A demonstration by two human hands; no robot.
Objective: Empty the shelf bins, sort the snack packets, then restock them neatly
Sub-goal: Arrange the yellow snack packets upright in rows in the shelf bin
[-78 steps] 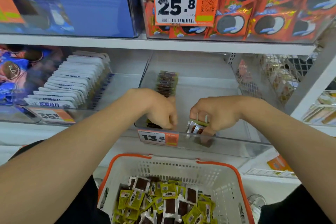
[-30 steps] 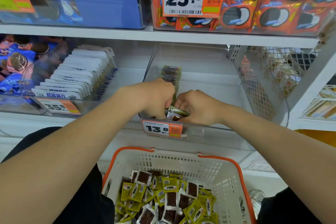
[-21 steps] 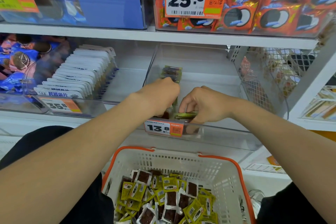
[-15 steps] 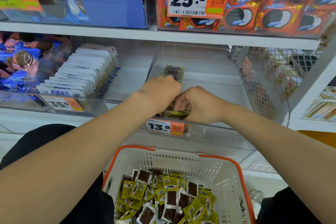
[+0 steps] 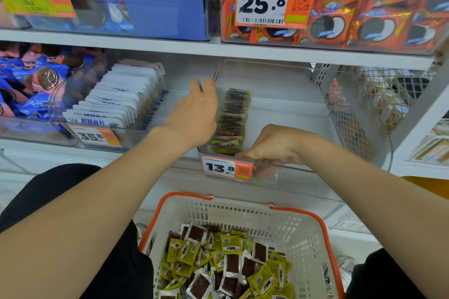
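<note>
Head view: the snack packets (image 5: 233,121) look light, slick and floppy, best pinched by their edges; left hand (image 5: 194,114) is spread empty beside them, right hand (image 5: 274,145) curled, hold impossible to tell.

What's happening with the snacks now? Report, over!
Left hand open beside packet row. Right hand curled at row's front, grip unclear. Loose packets wait in basket.
</note>
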